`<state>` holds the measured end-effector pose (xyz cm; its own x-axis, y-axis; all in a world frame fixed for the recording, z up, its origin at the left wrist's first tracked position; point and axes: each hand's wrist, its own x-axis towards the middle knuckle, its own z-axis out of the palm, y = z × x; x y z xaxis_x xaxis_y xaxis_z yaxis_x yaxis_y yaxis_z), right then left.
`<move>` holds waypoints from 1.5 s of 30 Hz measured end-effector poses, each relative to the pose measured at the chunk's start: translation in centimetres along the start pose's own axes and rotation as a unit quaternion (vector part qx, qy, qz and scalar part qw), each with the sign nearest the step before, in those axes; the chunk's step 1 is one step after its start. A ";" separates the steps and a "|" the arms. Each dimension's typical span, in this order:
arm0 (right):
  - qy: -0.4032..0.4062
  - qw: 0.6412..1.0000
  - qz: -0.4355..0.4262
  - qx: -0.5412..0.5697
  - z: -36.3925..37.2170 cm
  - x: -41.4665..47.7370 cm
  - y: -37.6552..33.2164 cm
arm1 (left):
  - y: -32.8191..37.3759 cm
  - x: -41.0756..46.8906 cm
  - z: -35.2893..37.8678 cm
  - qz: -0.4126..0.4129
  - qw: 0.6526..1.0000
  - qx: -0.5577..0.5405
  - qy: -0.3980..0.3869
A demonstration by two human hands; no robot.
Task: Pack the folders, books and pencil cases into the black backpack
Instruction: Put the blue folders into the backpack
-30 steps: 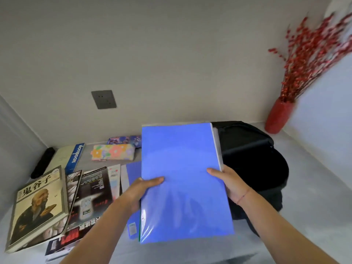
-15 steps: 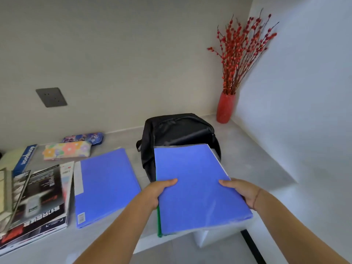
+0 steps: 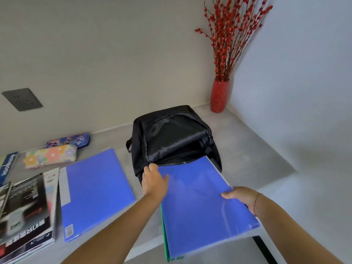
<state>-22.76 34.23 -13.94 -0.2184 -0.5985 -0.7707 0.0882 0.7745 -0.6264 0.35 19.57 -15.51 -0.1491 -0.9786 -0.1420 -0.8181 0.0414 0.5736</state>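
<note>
- Right hand point(image 3: 241, 197) grips the blue folder point(image 3: 200, 202) at its right edge
- Left hand point(image 3: 154, 181), fingers curled, holds the black backpack point(image 3: 171, 138) rim at the desk point(image 3: 257, 162) front edge

soft even daylight, faint shadows, wide-angle bending at edges, motion blur lower left.

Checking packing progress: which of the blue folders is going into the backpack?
The blue folder held by the right hand, its far edge at the black backpack opening. The other blue folder lies flat on the table, untouched.
</note>
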 end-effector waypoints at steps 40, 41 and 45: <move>-0.038 0.990 0.019 0.131 -0.1 8.1 -1.4 | 2.9 14.9 3.9 0.348 0.888 0.300 -0.031; -0.022 0.990 0.016 0.137 0.8 8.4 -1.5 | 3.0 14.7 4.2 0.352 0.886 0.299 -0.033; 0.055 0.995 -0.006 0.086 3.9 9.8 -3.4 | 3.0 14.3 4.9 0.357 0.884 0.299 -0.039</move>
<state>-21.43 24.95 -19.79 -0.3240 -0.5737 -0.7523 0.2477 0.7160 -0.6527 -6.91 6.72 -19.77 -0.7647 -0.6442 0.0160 -0.6440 0.7649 0.0142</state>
